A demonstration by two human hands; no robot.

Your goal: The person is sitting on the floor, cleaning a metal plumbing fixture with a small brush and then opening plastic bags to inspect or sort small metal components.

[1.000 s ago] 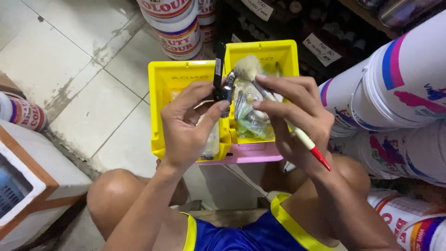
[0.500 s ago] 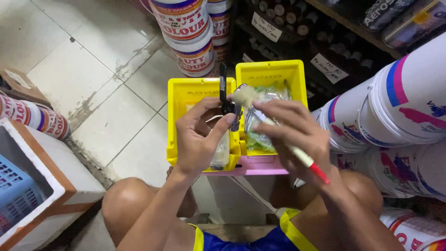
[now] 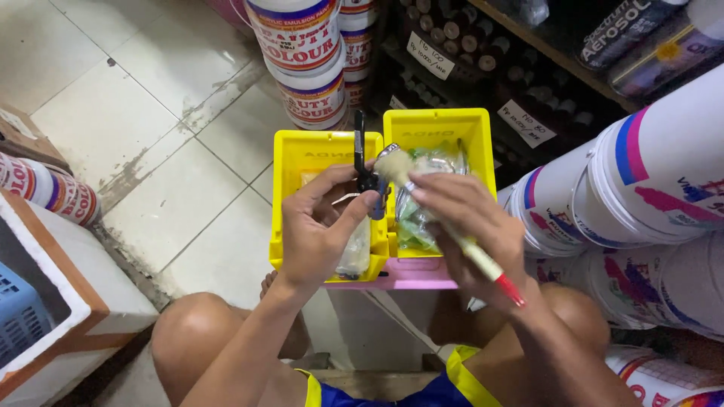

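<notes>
My left hand (image 3: 323,226) grips a small dark metal tool (image 3: 363,166) that stands upright over the seam between two yellow plastic bins. My right hand (image 3: 464,222) holds a paintbrush (image 3: 483,260) with a pale handle and red tip. Its bristles (image 3: 395,167) touch the dark tool. The left yellow bin (image 3: 302,154) holds a clear packet. The right yellow bin (image 3: 437,124) is full of small clear bags with greenish parts (image 3: 413,226). Both bins rest on a pink ledge (image 3: 415,275) in front of my knees.
Stacked white paint buckets (image 3: 309,68) stand on the tiled floor behind the bins. Large white tubs (image 3: 648,188) crowd the right side. A dark shelf (image 3: 528,83) with cans and price tags runs along the top right. A white box with a blue crate (image 3: 23,316) sits at left.
The view has shifted so the bins sit lower and more to the right. Both hands stay on the tool and brush, with the bristles still against the tool.
</notes>
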